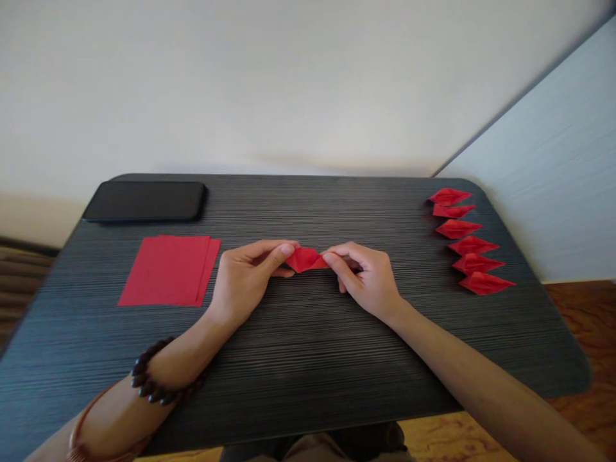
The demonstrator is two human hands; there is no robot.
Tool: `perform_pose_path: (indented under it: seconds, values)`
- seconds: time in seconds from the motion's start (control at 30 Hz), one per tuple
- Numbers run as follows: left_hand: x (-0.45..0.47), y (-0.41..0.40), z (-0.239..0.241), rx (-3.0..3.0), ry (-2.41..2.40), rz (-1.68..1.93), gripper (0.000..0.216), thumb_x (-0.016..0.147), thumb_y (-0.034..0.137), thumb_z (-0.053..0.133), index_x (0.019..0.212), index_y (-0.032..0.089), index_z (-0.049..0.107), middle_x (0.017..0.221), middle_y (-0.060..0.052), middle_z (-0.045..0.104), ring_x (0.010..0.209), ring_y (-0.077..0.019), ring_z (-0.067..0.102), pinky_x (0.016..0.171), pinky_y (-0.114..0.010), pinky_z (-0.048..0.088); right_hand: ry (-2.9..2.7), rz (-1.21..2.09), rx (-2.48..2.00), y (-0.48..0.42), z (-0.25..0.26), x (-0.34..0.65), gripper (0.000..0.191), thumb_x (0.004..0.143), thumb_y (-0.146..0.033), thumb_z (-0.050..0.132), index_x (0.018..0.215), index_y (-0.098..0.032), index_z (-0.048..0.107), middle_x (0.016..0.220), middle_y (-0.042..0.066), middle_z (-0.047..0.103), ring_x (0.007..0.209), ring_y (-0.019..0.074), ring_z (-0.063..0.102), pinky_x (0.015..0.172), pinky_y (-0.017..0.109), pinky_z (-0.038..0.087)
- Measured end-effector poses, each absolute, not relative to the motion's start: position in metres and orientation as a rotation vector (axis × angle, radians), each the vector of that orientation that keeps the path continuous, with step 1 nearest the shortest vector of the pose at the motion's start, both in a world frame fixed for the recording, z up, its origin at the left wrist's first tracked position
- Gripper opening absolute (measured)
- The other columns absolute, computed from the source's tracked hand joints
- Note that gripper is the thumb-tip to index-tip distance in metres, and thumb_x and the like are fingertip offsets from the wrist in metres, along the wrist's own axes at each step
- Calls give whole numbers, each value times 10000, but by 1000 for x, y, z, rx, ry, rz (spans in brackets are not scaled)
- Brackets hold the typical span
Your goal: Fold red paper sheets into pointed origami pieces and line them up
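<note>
A small piece of folded red paper (306,259) is held between my two hands above the middle of the dark table. My left hand (253,276) pinches its left end between thumb and fingers. At the right end, the thumb and index finger of my right hand (363,276) grip the pointed tip. The fingertips cover both ends of the paper. Flat square sheets of red paper (166,269) lie overlapping just left of my left hand. Off to the right, several folded red paper boats (459,228) stand in a column, apart from my right hand.
A black smartphone (145,201) lies at the table's back left corner. The dark wood-grain table (308,366) has rounded corners and meets a pale wall (298,83) behind. A light panel (553,154) rises beyond its right side.
</note>
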State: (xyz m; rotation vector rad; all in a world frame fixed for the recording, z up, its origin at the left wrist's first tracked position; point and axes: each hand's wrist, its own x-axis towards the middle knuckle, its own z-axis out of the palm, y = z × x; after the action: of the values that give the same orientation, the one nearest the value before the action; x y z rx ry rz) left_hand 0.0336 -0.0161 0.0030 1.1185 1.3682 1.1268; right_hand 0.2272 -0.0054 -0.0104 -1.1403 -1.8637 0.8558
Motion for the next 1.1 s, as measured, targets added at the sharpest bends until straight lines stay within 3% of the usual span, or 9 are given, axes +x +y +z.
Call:
perform_pose_path:
  seconds: [0.23, 0.43, 0.7, 0.83, 0.93, 1.1]
  values:
    - [32, -13, 2, 970, 1251, 1159, 174, 785, 322, 679, 874, 179, 724, 1055, -44, 710, 914, -182, 679, 773, -256, 587, -1773, 937, -1166, -3, -11, 231, 157, 883, -300, 562, 915, -182, 660, 612, -33, 651, 444, 75, 611, 463, 182, 466]
    - [34, -14, 3, 848, 1071, 1194, 176, 851, 282, 612, 765, 140, 669, 963, -52, 717, 958, -157, 659, 841, -243, 550, -1715, 914, -1178, -4, -9, 231, 143, 883, -290, 563, 926, -185, 649, 584, -31, 665, 510, 96, 644, 539, 199, 503]
    - [32, -13, 2, 1064, 1111, 1164, 143, 843, 290, 616, 894, 158, 592, 989, -56, 713, 854, -160, 686, 776, -291, 579, -1730, 787, -1146, -6, -11, 231, 83, 859, -242, 591, 900, -189, 641, 628, -29, 698, 571, 98, 677, 593, 192, 519]
    - [28, -13, -1, 1276, 1048, 1106, 272, 768, 212, 701, 992, 188, 548, 1123, -60, 673, 951, -174, 671, 845, -306, 561, -1816, 646, -1144, -4, -11, 234, 65, 844, -227, 602, 874, -196, 651, 699, -18, 718, 594, 100, 683, 600, 199, 528]
    - [25, -13, -3, 1346, 1066, 1031, 323, 703, 195, 758, 922, 193, 521, 1184, -61, 644, 938, -180, 678, 862, -325, 557, -1890, 598, -1120, -3, -11, 234, 59, 843, -215, 596, 872, -200, 646, 744, -11, 723, 611, 102, 684, 598, 200, 529]
    - [22, -13, -4, 1434, 1173, 916, 194, 729, 252, 733, 779, 164, 567, 1158, -66, 655, 944, -190, 677, 886, -328, 545, -1968, 665, -1038, -1, -13, 236, 151, 842, -203, 592, 991, -209, 569, 806, -14, 716, 652, 97, 682, 646, 198, 539]
